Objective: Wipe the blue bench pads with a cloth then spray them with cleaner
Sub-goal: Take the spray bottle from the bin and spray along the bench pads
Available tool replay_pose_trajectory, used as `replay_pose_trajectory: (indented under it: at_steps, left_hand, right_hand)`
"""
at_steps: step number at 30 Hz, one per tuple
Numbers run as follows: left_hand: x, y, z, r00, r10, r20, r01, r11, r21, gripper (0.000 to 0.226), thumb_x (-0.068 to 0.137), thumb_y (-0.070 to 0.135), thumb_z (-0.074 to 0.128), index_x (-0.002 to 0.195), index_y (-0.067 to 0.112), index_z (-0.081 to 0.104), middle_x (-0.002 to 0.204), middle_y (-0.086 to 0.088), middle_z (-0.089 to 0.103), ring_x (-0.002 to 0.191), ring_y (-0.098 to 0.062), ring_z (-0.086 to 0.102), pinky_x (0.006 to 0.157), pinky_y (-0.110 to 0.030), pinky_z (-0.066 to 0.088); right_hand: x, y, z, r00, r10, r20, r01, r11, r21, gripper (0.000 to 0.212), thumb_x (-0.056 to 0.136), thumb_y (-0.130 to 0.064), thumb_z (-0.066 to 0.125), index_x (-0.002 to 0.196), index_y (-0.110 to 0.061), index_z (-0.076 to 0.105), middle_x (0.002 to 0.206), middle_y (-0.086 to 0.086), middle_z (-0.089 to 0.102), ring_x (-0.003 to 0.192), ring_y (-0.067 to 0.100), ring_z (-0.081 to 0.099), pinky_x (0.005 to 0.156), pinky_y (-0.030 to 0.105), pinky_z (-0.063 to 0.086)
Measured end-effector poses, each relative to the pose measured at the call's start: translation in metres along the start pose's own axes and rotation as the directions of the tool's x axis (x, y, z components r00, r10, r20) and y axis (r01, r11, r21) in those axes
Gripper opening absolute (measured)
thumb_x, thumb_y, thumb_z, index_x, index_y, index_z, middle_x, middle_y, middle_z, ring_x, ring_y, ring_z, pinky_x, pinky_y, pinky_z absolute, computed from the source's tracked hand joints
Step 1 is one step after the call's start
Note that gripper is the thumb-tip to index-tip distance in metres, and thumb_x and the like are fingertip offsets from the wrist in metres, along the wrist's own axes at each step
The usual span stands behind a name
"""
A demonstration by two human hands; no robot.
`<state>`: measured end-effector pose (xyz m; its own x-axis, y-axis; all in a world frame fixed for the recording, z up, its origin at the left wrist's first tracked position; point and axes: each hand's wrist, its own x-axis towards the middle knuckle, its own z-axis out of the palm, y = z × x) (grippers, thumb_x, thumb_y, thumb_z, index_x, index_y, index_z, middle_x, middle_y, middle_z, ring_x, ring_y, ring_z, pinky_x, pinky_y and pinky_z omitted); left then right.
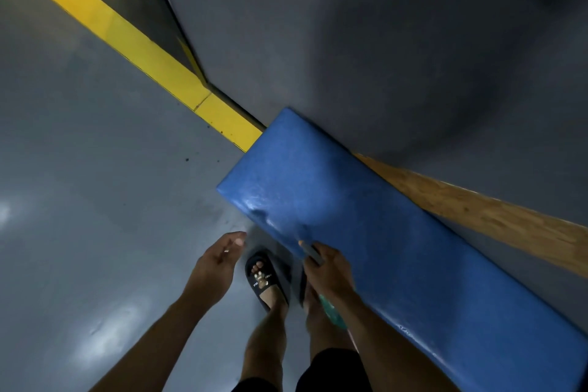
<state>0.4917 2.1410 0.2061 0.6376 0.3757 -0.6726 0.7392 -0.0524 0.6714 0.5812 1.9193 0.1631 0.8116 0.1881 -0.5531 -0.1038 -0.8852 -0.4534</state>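
A long blue bench pad (366, 226) runs from the centre toward the lower right, set against a grey wall; its near left part looks wet and shiny. My right hand (327, 270) grips a spray bottle at the pad's front edge, with the grey nozzle (311, 252) poking out past the fingers and the teal bottle body (331, 312) showing under my wrist. My left hand (219, 261) hangs free over the floor left of the pad, fingers relaxed and holding nothing. No cloth is in view.
A wooden rail (477, 210) runs along the wall behind the pad. A yellow stripe (133, 41) crosses the grey floor (95, 184) diagonally. My feet in black slides (265, 277) stand close to the pad's front edge.
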Motion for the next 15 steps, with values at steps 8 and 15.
replay_pose_trajectory:
  at_steps: [8, 15]
  left_hand:
    - [0.012, 0.002, -0.004, 1.0, 0.001, -0.015, -0.001, 1.0, 0.017, 0.024, 0.089, 0.056, 0.044, 0.108, 0.05, 0.059, 0.109, 0.011, 0.072, 0.103, -0.01, 0.065, 0.092, -0.036, 0.049]
    - [0.03, 0.019, -0.003, 1.0, -0.031, -0.007, 0.031, 0.999, 0.033, 0.019, 0.099, 0.047, 0.045, 0.108, 0.044, 0.062, 0.11, 0.011, 0.07, 0.103, -0.012, 0.064, 0.092, -0.037, 0.05]
  right_hand:
    - [0.073, -0.008, -0.064, 0.987, 0.03, -0.155, -0.005, 0.987, 0.163, 0.027, 0.088, -0.026, 0.057, 0.065, -0.03, 0.044, 0.058, -0.007, 0.051, 0.051, 0.006, 0.051, 0.051, 0.025, 0.038]
    - [0.131, -0.01, -0.103, 0.973, 0.114, -0.2, -0.07, 0.974, 0.215, 0.02, 0.082, -0.038, 0.052, 0.088, -0.027, 0.068, 0.08, -0.004, 0.069, 0.064, 0.019, 0.065, 0.056, 0.034, 0.051]
